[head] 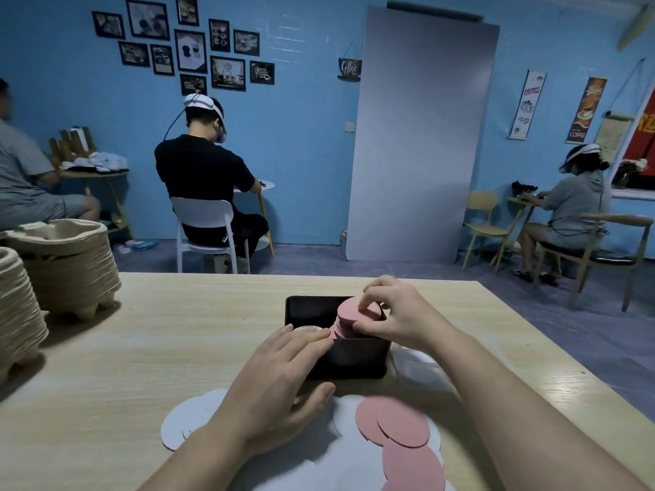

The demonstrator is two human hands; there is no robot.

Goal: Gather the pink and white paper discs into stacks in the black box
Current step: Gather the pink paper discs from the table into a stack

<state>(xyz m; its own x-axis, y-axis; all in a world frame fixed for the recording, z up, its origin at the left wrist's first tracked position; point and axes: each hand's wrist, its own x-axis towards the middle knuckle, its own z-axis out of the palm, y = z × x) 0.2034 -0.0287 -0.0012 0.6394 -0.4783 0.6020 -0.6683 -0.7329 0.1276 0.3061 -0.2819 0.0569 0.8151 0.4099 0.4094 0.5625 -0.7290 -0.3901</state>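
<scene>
"Head view, biggest thing first: what shows?"

"A wooden table point(141, 349). At its near edge, loose white discs point(188, 419) and loose pink discs point(400, 423) overlap. The black box point(354, 359) stands mid-table."

"And the person's hands?"

"The left hand point(283, 377) lies flat, fingers straight, over the box's near-left corner, perhaps touching a white disc point(305, 329) there. The right hand point(393, 313) pinches the pink stack point(349, 318) standing in the box's right side."
</scene>
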